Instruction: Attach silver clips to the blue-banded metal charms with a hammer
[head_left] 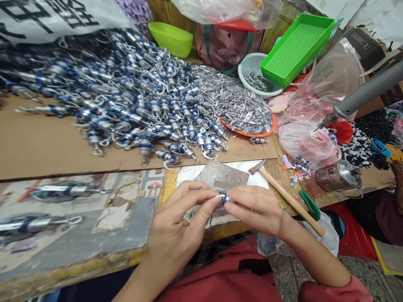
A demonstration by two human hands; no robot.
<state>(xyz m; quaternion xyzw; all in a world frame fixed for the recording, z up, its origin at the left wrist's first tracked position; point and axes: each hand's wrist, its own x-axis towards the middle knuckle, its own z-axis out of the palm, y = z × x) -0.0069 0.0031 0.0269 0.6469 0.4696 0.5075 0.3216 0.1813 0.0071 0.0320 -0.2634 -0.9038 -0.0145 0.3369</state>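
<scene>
My left hand (181,220) and my right hand (255,207) meet in front of me, fingertips closed from both sides on a small blue-and-silver metal fitting (224,199). Most of the fitting is covered by my fingers. Just behind my fingers lies a worn flat metal plate (217,173) on the bench. A hammer (291,199) with a wooden handle rests to the right of the plate, beneath my right forearm's line. Beyond the plate spreads a large heap of similar blue-and-silver fittings with hooks and eyes (135,100).
An orange-rimmed tray (273,128) is heaped with flat metal pieces. Behind it are a bowl (244,77) of pins and a green perforated basket (296,50). An electric screwdriver (362,92) hangs at right, above a lidded metal mug (338,178). Another person's hand (397,172) shows at the right edge.
</scene>
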